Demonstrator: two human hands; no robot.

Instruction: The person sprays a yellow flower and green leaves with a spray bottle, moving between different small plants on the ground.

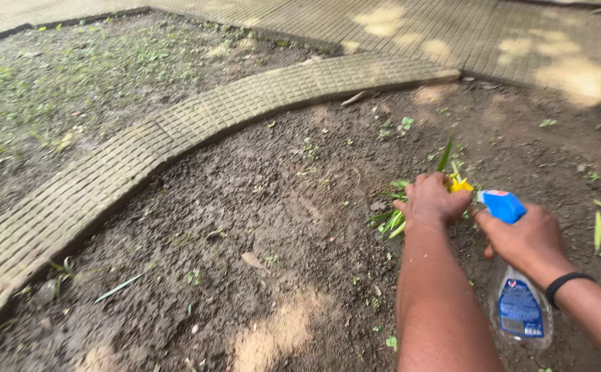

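My left hand [433, 200] is closed around a small plant [391, 222] with green strap leaves and a yellow flower [461, 184], low over the dark soil. My right hand [526, 241] grips a clear spray bottle [519, 308] with a blue nozzle head [502, 205] and a blue label. The nozzle points left at the flower, a few centimetres from it. A black band sits on my right wrist [568, 284].
Bare dark soil [259, 207] with scattered tiny weeds and dry leaves fills the bed. A curved strip of ribbed paving blocks [176, 131] runs from lower left to upper right. Beyond it lies a weedy patch [73, 76], and more paving [452, 34] at the top.
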